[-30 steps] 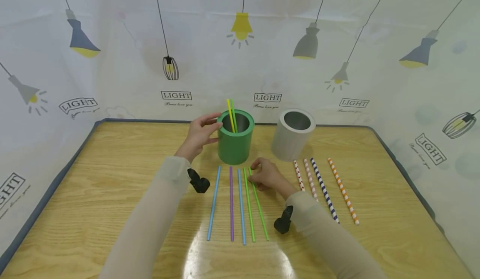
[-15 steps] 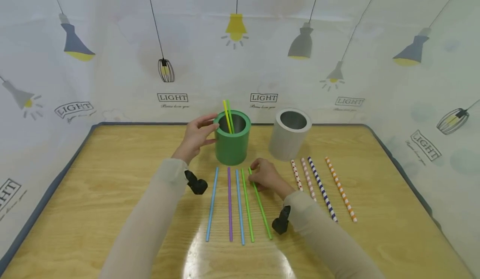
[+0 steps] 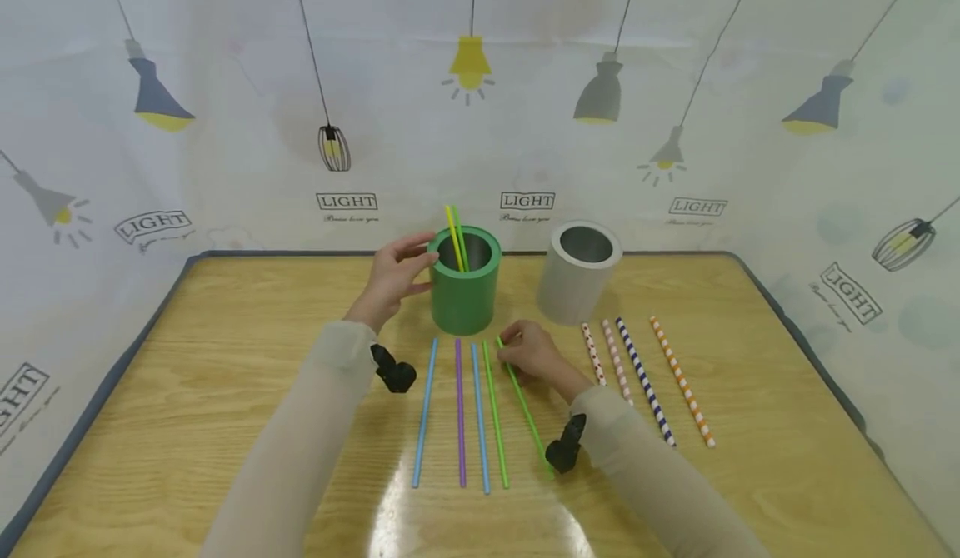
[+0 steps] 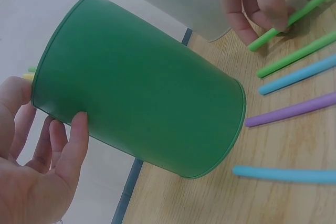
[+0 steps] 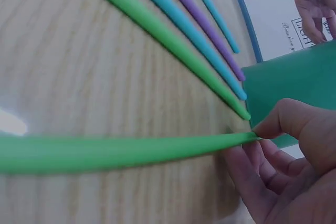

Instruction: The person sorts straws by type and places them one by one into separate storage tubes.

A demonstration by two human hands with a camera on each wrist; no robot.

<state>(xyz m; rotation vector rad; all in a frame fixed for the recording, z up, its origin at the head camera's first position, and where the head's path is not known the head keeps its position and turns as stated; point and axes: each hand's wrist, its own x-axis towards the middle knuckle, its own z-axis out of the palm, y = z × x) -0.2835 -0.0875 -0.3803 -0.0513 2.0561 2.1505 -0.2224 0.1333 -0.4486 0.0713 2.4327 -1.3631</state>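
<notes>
My left hand holds the green cup at its left side, thumb and fingers around the rim. A yellow straw and a green straw lean inside the cup. In front of it, my right hand pinches the far end of the rightmost green straw between thumb and fingers; the straw slants toward the near right. Left of it lie another green straw, a blue straw, a purple straw and a second blue straw, side by side on the table.
A whitish cup stands right of the green one. Several striped or dotted paper straws, among them an orange-striped straw, lie to the right, partly behind the right forearm. A lamp-print backdrop rises behind the wooden table.
The near end of the pinched green straw has swung to the right, away from the other green straw. The left hand has stayed at the cup. The head view has shifted slightly.
</notes>
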